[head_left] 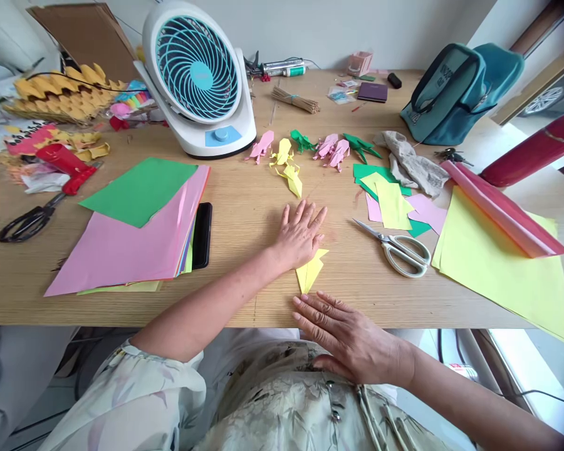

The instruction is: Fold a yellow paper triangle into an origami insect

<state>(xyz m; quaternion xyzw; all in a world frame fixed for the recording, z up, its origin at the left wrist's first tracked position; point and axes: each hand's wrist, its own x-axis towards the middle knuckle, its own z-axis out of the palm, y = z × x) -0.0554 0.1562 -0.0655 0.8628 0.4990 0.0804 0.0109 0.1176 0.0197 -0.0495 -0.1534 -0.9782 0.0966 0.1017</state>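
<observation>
A folded piece of yellow paper point(310, 273) lies flat near the table's front edge, its narrow point toward me. My left hand point(298, 235) rests over its far end, fingers spread and palm down, hiding part of the paper. Close to the near tip lies my right hand point(341, 332), its fingers stretched out flat with nothing in them; whether they touch the tip I cannot tell. Beyond my left hand stand several folded paper figures, among them a yellow one point(291, 180), a pink one point(262, 146) and a green one point(361, 147).
Scissors point(407, 254) and paper scraps point(392, 203) lie to the right, by yellow sheets point(493, 263) and a red bottle point(536, 149). Leftward are stacked coloured sheets point(126, 250), a phone point(202, 235) and black-handled scissors point(28, 224). A fan point(197, 75) and a teal bag point(455, 94) stand behind.
</observation>
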